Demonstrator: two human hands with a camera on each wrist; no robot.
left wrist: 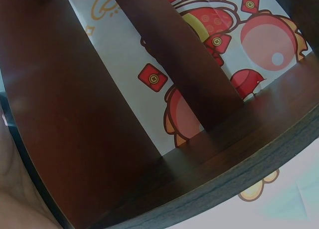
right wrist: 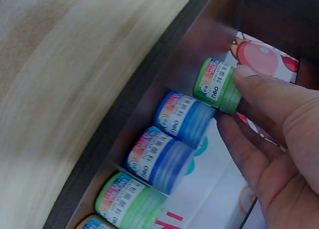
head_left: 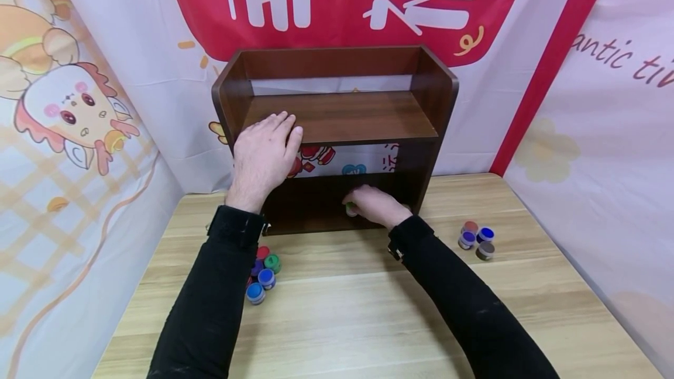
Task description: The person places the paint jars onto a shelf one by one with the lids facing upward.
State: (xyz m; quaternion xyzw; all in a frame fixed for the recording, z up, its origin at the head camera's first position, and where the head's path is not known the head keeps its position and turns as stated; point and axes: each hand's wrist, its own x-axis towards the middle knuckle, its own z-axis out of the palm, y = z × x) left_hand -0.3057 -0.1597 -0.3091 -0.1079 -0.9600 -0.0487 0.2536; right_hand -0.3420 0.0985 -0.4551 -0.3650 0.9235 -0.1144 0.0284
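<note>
My right hand reaches into the lower compartment of a dark brown wooden shelf. Between its thumb and fingers it pinches a small green paint jar, which stands at the end of a row. Beside that jar are a light blue paint jar, a darker blue one, a light green one and part of a yellowish one. My left hand rests on the left of the shelf's upper board, fingers extended, and shows only partly at the edge of the left wrist view.
On the wooden table, several paint jars cluster by the left forearm, partly hidden behind the sleeve. Another group of paint jars stands right of the shelf. Printed cloth hangs behind and at both sides.
</note>
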